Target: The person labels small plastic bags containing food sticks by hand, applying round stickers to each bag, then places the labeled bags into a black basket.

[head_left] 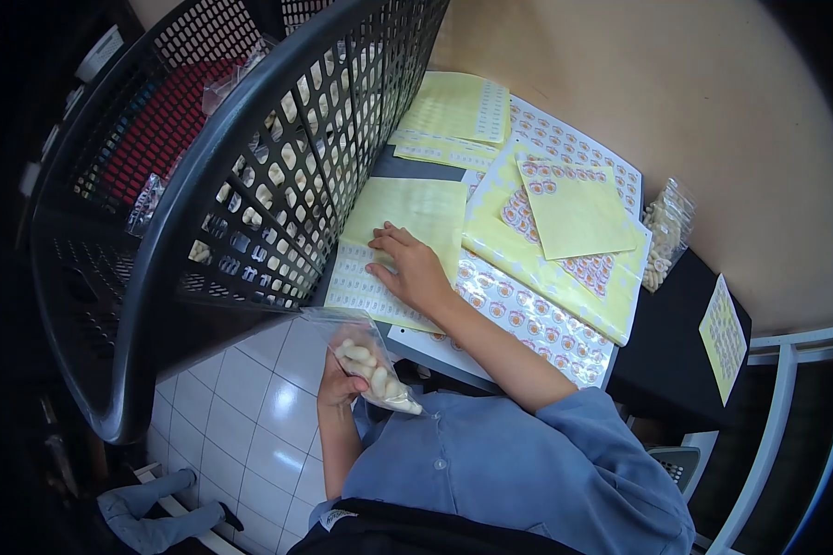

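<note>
A clear bag [372, 363] filled with pale, finger-shaped pieces sits just left of centre in the lower half of the frame, gripped by the left hand [341, 387], whose fingers close around its lower side while its empty top stands loose above them. The bag hangs past the table edge, over the white tiled floor [250, 398]. Just above it, near the middle of the frame, the right hand [409, 268] lies palm down on a yellow label sheet [416, 208], fingertips bent onto the rows of small white labels; I cannot tell whether it pinches a label or only presses on the sheet. To the right of that sheet lie larger sheets of round orange stickers [537, 324], with a plain yellow backing sheet [574, 208] on top of them, and more label sheets lie toward the top centre. A second bag of pale pieces [666, 231] stands at the right end of the pile, and a black mesh basket [250, 176] fills the upper left. As I judge it, the one-handed hold is the weak point: the bag's mouth looks unsealed, so a tilt could spill pieces onto the floor. The label sheet overhangs the table edge and could slide if the pressing hand lifts.
</note>
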The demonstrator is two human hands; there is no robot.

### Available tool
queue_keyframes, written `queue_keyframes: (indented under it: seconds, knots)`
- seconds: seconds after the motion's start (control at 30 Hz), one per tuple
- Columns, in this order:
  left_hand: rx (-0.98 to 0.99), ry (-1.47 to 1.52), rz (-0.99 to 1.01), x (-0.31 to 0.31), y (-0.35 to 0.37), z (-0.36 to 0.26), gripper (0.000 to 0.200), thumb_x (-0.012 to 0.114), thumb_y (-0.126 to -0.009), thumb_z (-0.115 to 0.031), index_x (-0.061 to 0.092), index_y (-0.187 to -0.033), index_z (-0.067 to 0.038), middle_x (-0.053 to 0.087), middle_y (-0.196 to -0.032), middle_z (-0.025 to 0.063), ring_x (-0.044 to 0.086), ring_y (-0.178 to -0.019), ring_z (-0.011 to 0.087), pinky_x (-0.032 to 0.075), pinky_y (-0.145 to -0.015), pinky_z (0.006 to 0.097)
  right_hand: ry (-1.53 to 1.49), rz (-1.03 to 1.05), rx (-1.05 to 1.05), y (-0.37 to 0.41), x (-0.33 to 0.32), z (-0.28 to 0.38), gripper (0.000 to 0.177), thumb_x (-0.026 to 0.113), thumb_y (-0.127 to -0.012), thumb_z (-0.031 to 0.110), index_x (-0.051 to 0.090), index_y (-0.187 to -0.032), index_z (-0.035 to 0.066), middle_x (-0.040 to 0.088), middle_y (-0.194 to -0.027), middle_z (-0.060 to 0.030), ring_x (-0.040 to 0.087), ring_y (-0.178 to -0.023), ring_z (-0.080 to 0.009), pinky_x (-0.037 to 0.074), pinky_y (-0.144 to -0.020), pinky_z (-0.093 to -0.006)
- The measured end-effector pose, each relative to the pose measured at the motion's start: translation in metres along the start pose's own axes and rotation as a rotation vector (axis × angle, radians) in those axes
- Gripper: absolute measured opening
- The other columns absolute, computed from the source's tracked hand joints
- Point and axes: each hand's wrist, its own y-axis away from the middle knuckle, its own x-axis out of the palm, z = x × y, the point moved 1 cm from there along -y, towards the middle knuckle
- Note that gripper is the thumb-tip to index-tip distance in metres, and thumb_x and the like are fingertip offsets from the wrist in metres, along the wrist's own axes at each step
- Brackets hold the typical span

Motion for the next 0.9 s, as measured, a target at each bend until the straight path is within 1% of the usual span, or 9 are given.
queue_keyframes:
  seconds: [0.27,0.43,0.5,0.6,0.63,0.67,0.73,0.83,0.9]
  knots:
    - [-0.003,0.057,-0.071,0.018,-0.003,-0.007,0.095,0.084,-0.041,-0.025,0.033,-0.117,-0.001,0.054,-0.082,0.0070,0.058,-0.071,0.0180,0.050,-0.060,0.0268,0.025,-0.022,-0.013,-0.007,0.002,0.002,0.013,0.062,-0.066,0.005,0.057,-0.077,0.000,0.058,-0.087,-0.0137,0.052,-0.096,-0.0321,0.046,-0.075,-0.0357]
    - [-0.029,0.032,0.011,0.023,-0.003,-0.008,0.093,0.084,-0.042,-0.023,0.033,-0.117,-0.001,0.053,-0.083,0.0073,0.057,-0.075,0.0192,0.049,-0.064,0.0270,-0.041,-0.012,0.032,-0.007,-0.003,0.001,0.009,0.061,-0.067,0.004,0.057,-0.074,0.000,0.058,-0.085,-0.0142,0.053,-0.095,-0.0311,0.045,-0.076,-0.0355]
    - [-0.038,0.009,0.067,0.027,-0.005,-0.008,0.091,0.084,-0.043,-0.021,0.033,-0.116,-0.001,0.053,-0.085,0.0075,0.057,-0.077,0.0193,0.048,-0.066,0.0267,-0.297,-0.102,0.071,-0.010,-0.008,-0.004,0.007,0.060,-0.070,0.004,0.056,-0.075,0.001,0.058,-0.084,-0.0123,0.055,-0.092,-0.0258,0.044,-0.079,-0.0331]
    - [-0.075,-0.079,0.088,0.046,-0.017,-0.015,0.080,0.080,-0.050,-0.012,0.035,-0.115,-0.001,0.053,-0.090,0.0079,0.055,-0.082,0.0173,0.046,-0.071,0.0255,-0.454,-0.242,0.192,-0.009,-0.031,-0.004,0.006,0.058,-0.074,0.004,0.056,-0.078,0.001,0.058,-0.085,-0.0087,0.055,-0.089,-0.0202,0.041,-0.082,-0.0307]
    - [-0.070,-0.146,0.074,0.060,-0.026,-0.019,0.075,0.077,-0.053,-0.008,0.036,-0.115,-0.001,0.054,-0.091,0.0080,0.055,-0.083,0.0161,0.046,-0.072,0.0250,-0.700,-0.315,0.228,-0.008,-0.036,-0.008,0.007,0.058,-0.075,0.007,0.056,-0.080,0.001,0.057,-0.078,-0.0071,0.055,-0.082,-0.0177,0.043,-0.074,-0.0257]
    - [-0.065,-0.214,0.061,0.074,-0.035,-0.021,0.069,0.074,-0.056,-0.004,0.037,-0.114,0.000,0.054,-0.093,0.0080,0.054,-0.084,0.0148,0.045,-0.073,0.0246,-0.695,-0.325,0.230,-0.004,-0.048,-0.006,0.007,0.058,-0.075,0.007,0.056,-0.080,0.001,0.057,-0.078,-0.0071,0.055,-0.082,-0.0177,0.043,-0.074,-0.0257]
    - [-0.020,-0.254,0.051,0.097,-0.051,-0.019,0.059,0.071,-0.059,-0.002,0.040,-0.110,0.000,0.055,-0.093,0.0081,0.054,-0.084,0.0129,0.046,-0.073,0.0248,-1.006,-0.313,0.337,0.009,-0.082,0.004,0.009,0.051,-0.082,0.011,0.050,-0.087,0.004,0.055,-0.095,-0.0052,0.052,-0.093,-0.0173,0.038,-0.085,-0.0290]
    - [0.027,-0.545,0.085,0.127,-0.075,-0.014,0.046,0.070,-0.062,-0.002,0.044,-0.100,-0.002,0.054,-0.091,0.0081,0.054,-0.083,0.0122,0.046,-0.071,0.0241,-1.252,-0.353,0.307,0.033,-0.114,0.018,0.009,0.047,-0.084,0.014,0.048,-0.089,0.007,0.050,-0.106,-0.0069,0.048,-0.101,-0.0193,0.036,-0.088,-0.0314]
    - [0.043,-0.602,0.118,0.144,-0.085,-0.007,0.045,0.071,-0.062,-0.003,0.044,-0.099,-0.002,0.054,-0.090,0.0078,0.054,-0.083,0.0120,0.047,-0.071,0.0240,-1.179,-0.405,0.261,0.047,-0.129,0.023,0.010,0.046,-0.085,0.014,0.048,-0.090,0.007,0.047,-0.110,-0.0078,0.046,-0.104,-0.0211,0.036,-0.089,-0.0328]
